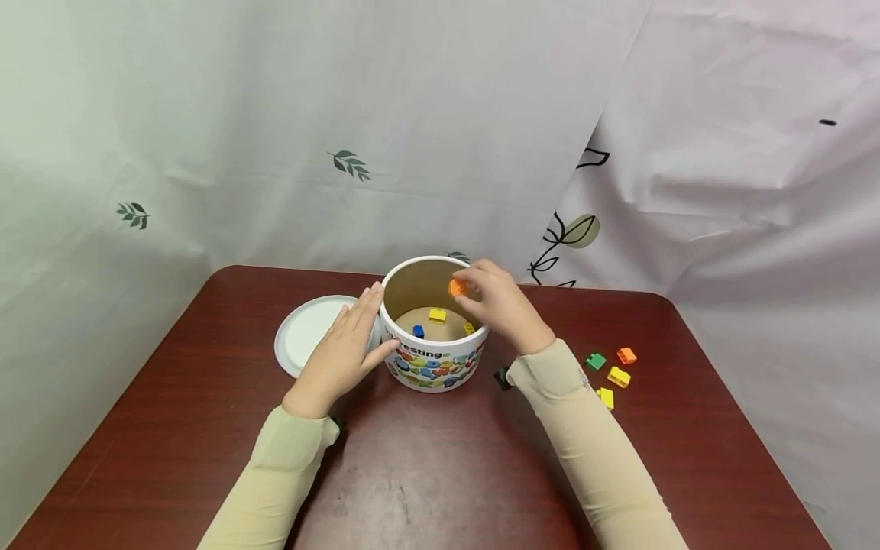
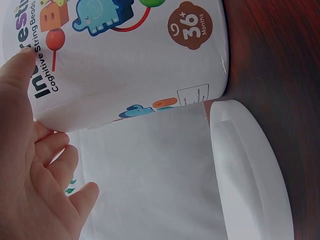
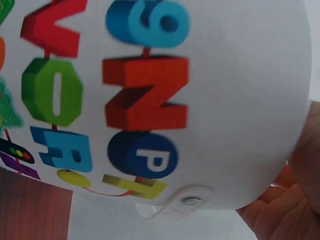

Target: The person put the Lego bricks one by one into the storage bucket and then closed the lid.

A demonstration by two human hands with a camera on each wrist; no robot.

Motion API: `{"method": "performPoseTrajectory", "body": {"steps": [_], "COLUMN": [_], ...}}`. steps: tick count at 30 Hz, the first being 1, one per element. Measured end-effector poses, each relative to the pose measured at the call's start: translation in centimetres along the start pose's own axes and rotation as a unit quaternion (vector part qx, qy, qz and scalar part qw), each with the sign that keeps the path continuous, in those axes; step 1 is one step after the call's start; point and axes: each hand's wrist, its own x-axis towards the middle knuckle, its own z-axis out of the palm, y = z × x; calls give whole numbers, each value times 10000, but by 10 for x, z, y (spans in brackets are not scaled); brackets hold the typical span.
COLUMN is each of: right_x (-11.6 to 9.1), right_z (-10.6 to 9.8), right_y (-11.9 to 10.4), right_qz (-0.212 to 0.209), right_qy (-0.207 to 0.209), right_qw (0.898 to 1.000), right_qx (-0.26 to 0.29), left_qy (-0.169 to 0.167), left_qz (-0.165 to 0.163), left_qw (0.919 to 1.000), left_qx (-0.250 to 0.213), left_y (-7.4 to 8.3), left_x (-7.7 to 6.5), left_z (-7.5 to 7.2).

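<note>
A white round bucket with printed colourful letters stands uncovered on the table. My left hand rests against its left side, fingers straight along the rim; the left wrist view shows the thumb on the bucket's printed wall. Over the right part of the opening, my right hand pinches an orange toy brick between thumb and fingers. On the bucket's floor lie a yellow brick, a blue brick and another yellow piece. In the right wrist view the bucket wall hides most of the hand.
A white round lid lies left of the bucket, partly behind my left hand. To the right are a green brick, an orange brick and two yellow bricks, one partly covered by my sleeve. A pale curtain hangs behind the table.
</note>
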Motion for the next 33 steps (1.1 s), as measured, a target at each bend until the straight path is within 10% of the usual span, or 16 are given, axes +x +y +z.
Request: {"method": "performPoseTrajectory", "body": {"steps": [20, 33], "right_x": [-36, -84], "right_z": [-20, -36], "right_y": [7, 23], "right_qz": [-120, 176], "right_qy": [1795, 1459], "right_qw": [9820, 9886], "right_qx": [579, 327], "left_qy": [-64, -70], "left_qz": [-60, -65], "left_qw": [10000, 10000], "left_qx": [-31, -20], "left_y": [0, 0], "left_x": [0, 0], "left_z": [-1, 0]}}
